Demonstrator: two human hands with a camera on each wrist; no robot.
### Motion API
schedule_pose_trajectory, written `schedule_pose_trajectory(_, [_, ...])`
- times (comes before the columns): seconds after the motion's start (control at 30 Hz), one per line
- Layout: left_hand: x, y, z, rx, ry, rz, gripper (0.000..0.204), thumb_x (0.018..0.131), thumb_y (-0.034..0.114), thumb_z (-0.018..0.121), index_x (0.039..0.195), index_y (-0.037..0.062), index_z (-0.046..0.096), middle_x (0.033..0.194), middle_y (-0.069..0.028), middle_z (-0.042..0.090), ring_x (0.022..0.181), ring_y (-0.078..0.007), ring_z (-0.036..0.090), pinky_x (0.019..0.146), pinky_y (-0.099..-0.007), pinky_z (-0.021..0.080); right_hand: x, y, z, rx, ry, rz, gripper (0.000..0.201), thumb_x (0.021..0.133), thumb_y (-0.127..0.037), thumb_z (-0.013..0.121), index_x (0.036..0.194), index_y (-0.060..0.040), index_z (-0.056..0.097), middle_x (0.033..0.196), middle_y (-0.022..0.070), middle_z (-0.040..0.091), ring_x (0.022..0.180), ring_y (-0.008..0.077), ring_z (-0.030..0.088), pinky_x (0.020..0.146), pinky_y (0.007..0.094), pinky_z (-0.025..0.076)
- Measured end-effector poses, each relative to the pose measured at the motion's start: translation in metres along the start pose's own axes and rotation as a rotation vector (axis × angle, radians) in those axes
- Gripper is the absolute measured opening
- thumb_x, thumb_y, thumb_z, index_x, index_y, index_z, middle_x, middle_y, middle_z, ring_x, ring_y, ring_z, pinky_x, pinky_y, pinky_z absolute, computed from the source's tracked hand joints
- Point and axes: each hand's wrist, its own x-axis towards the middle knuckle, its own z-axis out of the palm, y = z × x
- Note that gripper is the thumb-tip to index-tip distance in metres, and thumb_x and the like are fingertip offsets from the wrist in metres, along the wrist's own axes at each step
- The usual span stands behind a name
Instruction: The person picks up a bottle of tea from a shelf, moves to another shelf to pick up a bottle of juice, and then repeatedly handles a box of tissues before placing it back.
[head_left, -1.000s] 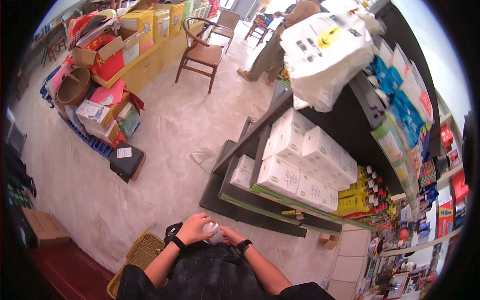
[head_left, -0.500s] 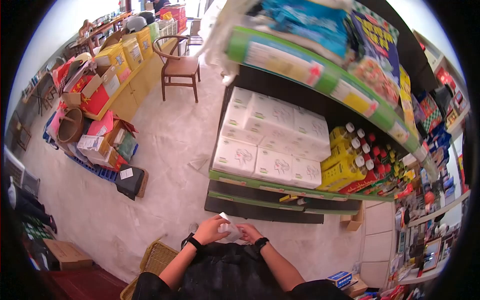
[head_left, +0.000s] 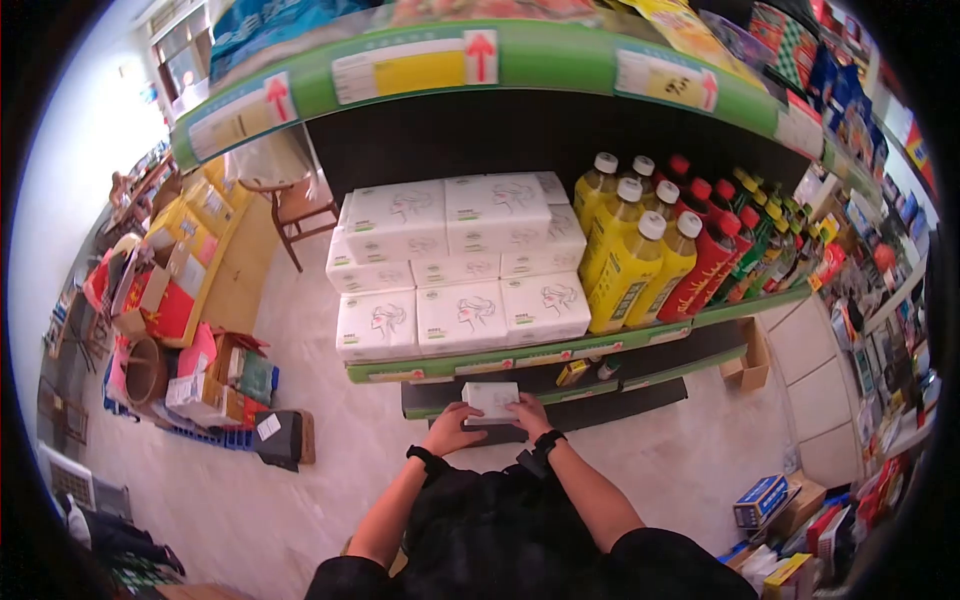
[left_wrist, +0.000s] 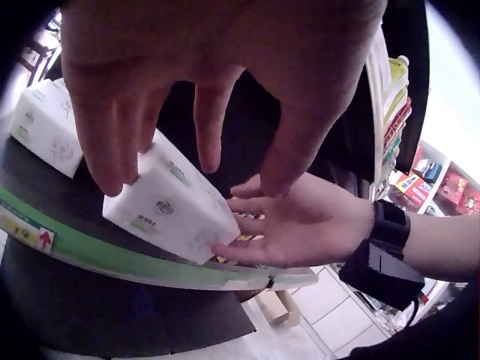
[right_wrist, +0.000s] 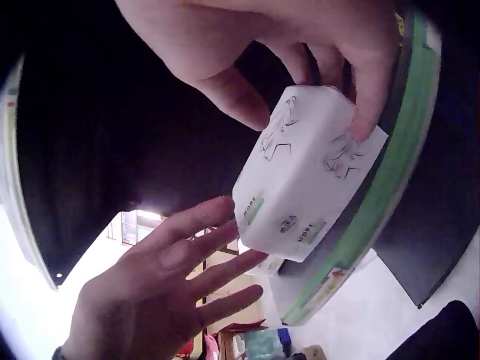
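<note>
A white pack of tissues [head_left: 490,401] with a line drawing and small green print lies between my hands, in front of the lower shelf. My right hand [head_left: 533,417] pinches one end of it; in the right wrist view the thumb and fingers [right_wrist: 367,112] are on opposite sides. My left hand [head_left: 450,430] is at the other end, its fingers straight and spread, the tips right at the pack's edge in the right wrist view. Close by, stacked tissue packs [head_left: 460,315] with similar drawings fill the left part of the shelf above.
Yellow bottles [head_left: 640,265] and red bottles [head_left: 705,260] stand right of the stack. A green-edged upper shelf [head_left: 550,60] juts out overhead. Left are a chair [head_left: 300,210] and piled boxes [head_left: 205,395]; at lower right, a blue box [head_left: 762,500] and other goods.
The view has swung right to face the shelf squarely. Both hands have moved forward to the shelf with the pack, and the left hand's fingers have straightened from around it.
</note>
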Motion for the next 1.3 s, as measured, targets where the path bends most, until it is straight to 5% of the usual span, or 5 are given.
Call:
schedule_pose_trajectory(0.23, [0.06, -0.079, 0.032, -0.028, 0.025, 0.044, 0.059, 0.071, 0.034, 0.08, 0.121, 0.0067, 0.064, 0.125, -0.0181, 0.061, 0.13, -0.0395, 0.044, 0.109, -0.0432, 0.037, 0.078, 0.011, 0.015, -0.093, 0.156, -0.438, 0.052, 0.07, -0.019, 0.072, 0.116, 0.0027, 0.06, 0.106, 0.0176, 0.068, 0.1, 0.0323, 0.065, 0.088, 0.0368, 0.049])
schedule_pose_trajectory(0.43, [0.082, -0.099, 0.038, -0.06, -0.098, -0.139, 0.072, 0.066, 0.037, 0.079, 0.124, -0.0011, 0.06, 0.14, -0.0271, 0.044, 0.134, -0.0401, 0.04, 0.107, -0.0417, 0.04, 0.082, 0.004, 0.02, -0.378, 0.19, -0.323, 0.054, 0.07, -0.019, 0.066, 0.119, 0.0018, 0.059, 0.117, 0.0236, 0.063, 0.108, 0.0363, 0.061, 0.095, 0.0406, 0.047])
schedule_pose_trajectory(0.57, [0.076, -0.068, 0.035, 0.559, 0.067, 0.042, 0.072, 0.069, 0.031, 0.074, 0.129, -0.0011, 0.053, 0.144, -0.0272, 0.039, 0.126, -0.0408, 0.048, 0.1, -0.0464, 0.046, 0.11, 0.04, 0.039, -0.583, 0.264, -0.495, 0.059, 0.071, -0.024, 0.066, 0.124, -0.0019, 0.055, 0.117, 0.024, 0.06, 0.11, 0.0394, 0.057, 0.091, 0.0436, 0.05])
schedule_pose_trajectory(0.83, [0.14, -0.076, 0.001, 0.613, -0.337, -0.067, 0.074, 0.075, 0.037, 0.071, 0.135, 0.0004, 0.048, 0.145, -0.0277, 0.039, 0.128, -0.0412, 0.045, 0.103, -0.0465, 0.043, 0.101, -0.017, 0.067, -0.887, 0.217, -0.226, 0.076, 0.077, -0.034, 0.067, 0.143, -0.0106, 0.039, 0.143, 0.0307, 0.034, 0.122, 0.0469, 0.047, 0.096, 0.0504, 0.048])
schedule_pose_trajectory(1.3, [0.182, -0.101, -0.025, 0.444, -0.215, -0.048, 0.081, 0.07, 0.041, 0.075, 0.138, 0.0072, 0.047, 0.141, -0.0196, 0.049, 0.133, -0.0358, 0.042, 0.111, -0.0443, 0.033, 0.2, -0.023, 0.079, -0.712, 0.132, -0.635, 0.067, 0.086, -0.052, 0.055, 0.143, -0.0168, 0.044, 0.152, 0.011, 0.037, 0.14, 0.0323, 0.033, 0.115, 0.0431, 0.028])
